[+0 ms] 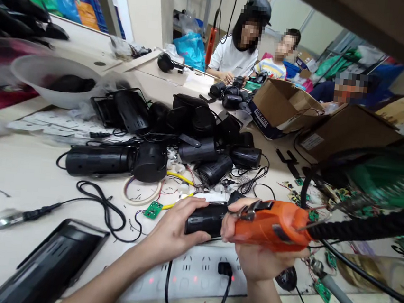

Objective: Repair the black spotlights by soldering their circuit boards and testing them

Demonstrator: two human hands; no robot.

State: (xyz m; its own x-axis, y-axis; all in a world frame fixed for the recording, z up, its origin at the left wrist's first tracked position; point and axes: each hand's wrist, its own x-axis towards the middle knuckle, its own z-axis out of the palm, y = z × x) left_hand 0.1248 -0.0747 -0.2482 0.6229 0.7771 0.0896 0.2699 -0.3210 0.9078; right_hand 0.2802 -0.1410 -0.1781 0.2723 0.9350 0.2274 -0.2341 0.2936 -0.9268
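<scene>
My left hand (pixel 177 225) is wrapped round a black cylindrical housing (pixel 206 218) lying on its side near the table's front edge. From the right, my right hand (pixel 259 257) grips an orange power screwdriver (pixel 273 225), whose front end points left at the housing's right end. The tool's tip is hidden by my fingers. Just behind my left hand lie a small green circuit board (pixel 153 209) and a roll of tape (pixel 141 193). A white power strip (pixel 190 269) with a black plug in it sits in front of the housing.
Several black housings (pixel 198 146) are piled at mid-table. A larger black housing (pixel 52 261) lies front left, a white bowl (pixel 55 80) back left. Cardboard boxes (pixel 285 107) and loose circuit boards are on the right, beside a soldering iron (pixel 338 293). People sit across the table.
</scene>
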